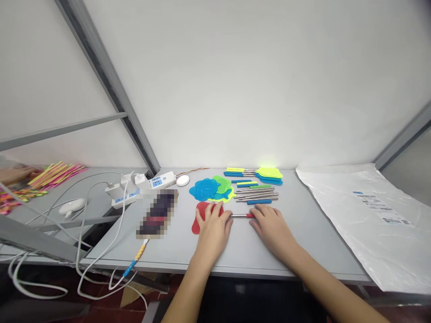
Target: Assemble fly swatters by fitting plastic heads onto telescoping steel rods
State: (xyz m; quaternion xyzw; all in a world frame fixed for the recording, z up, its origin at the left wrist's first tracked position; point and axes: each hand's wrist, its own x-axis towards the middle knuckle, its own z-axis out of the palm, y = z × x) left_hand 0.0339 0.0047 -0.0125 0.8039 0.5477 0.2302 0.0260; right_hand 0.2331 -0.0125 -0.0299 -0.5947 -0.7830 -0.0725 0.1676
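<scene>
A red fly swatter (196, 225) lies across the grey table in front of me, its metal rod showing between my hands. My left hand (213, 224) covers part of the red head, with thumb and fingers closed where head and rod meet. At the other end my right hand (272, 228) is closed round the red grip, most of which it hides. Just beyond my hands are loose blue swatter heads (204, 189), a green swatter head (222, 184), several metal rods (259, 194) and a blue handle sleeve (259, 202).
Assembled yellow and blue swatters (269, 172) lie at the back. White plastic packaging (336, 202) covers the right side. Leftward are a blurred-out phone (157, 215), a power strip (158, 181), a white disc (182, 180) and cables. Another person's hand (16, 174) is by colourful strips (57, 175).
</scene>
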